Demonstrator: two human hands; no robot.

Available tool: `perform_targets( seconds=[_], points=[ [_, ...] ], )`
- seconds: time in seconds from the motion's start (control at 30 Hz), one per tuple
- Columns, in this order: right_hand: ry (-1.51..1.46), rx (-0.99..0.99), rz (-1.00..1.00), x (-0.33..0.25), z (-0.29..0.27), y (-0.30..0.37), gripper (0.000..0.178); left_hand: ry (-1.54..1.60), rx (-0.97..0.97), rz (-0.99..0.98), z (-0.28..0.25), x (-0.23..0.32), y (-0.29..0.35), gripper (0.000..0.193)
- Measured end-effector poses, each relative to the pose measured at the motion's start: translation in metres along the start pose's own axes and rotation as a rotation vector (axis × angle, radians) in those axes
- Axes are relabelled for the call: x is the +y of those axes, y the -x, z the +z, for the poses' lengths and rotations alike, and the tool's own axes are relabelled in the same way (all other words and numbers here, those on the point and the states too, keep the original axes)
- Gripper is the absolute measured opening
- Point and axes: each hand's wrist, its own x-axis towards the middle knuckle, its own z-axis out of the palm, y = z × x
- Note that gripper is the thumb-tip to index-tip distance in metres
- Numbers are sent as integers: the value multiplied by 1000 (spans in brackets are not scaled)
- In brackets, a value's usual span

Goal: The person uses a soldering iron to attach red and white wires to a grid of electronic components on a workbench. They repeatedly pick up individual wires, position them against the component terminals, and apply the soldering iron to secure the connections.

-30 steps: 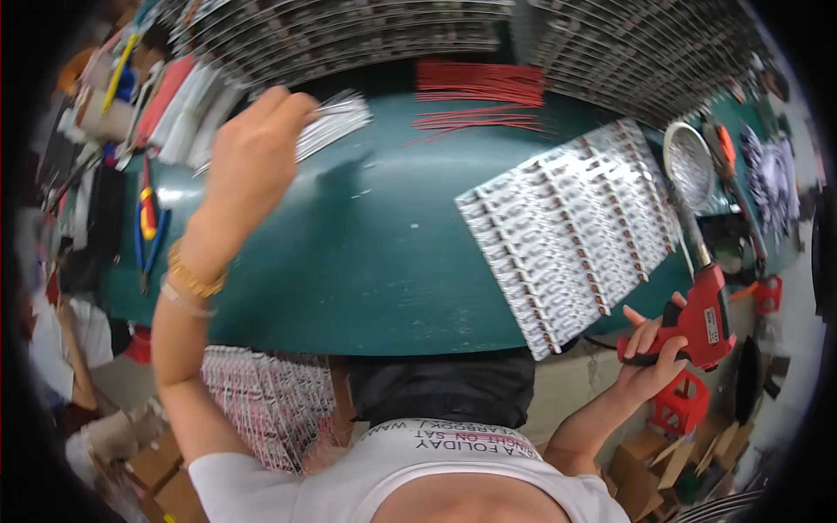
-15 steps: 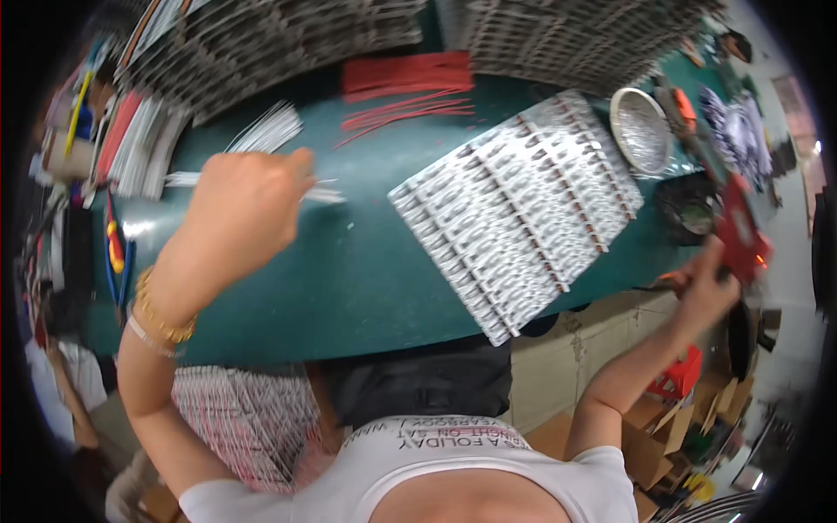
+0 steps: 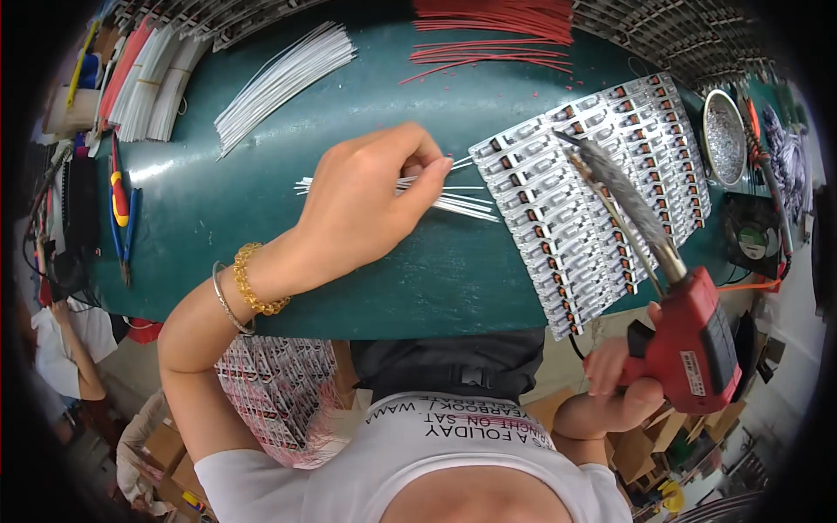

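My left hand (image 3: pixel 366 196) is over the green table with thumb and forefinger pinched on thin white wires (image 3: pixel 466 206). Their ends fan out to the right, and one or two reach the corner of a silver panel (image 3: pixel 602 187) carrying rows of small components. How many wires the fingers grip is hidden. At the lower right, my right hand (image 3: pixel 623 375) is wrapped round the handle of a red soldering gun (image 3: pixel 693 340). Its long metal tip and a thin tube beside it point up and left, above the panel.
A bundle of white wires (image 3: pixel 283 83) and red wires (image 3: pixel 493 48) lie toward the back. Pliers (image 3: pixel 122 209) rest at the left. A metal bowl (image 3: pixel 724 138) and a black fan-like unit (image 3: pixel 753 235) stand right of the panel. Another person's arm (image 3: pixel 77 349) shows at far left.
My right hand has brought the soldering gun in from the far right to the panel. My left hand has moved right, toward the panel's corner, with white wires. The view has shifted.
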Motion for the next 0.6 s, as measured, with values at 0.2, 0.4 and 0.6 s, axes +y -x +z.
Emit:
perform_targets(
  seconds=[0.2, 0.4, 0.6],
  points=[
    [172, -108, 87, 9, 12, 7, 89, -21, -60, 8, -1, -3, -9, 11],
    [115, -132, 166, 3, 25, 2, 79, 3, -24, 31, -1, -7, -7, 10],
    [82, -97, 189, 8, 22, 5, 72, -36, -12, 77, 3, -11, -7, 11]
  ],
)
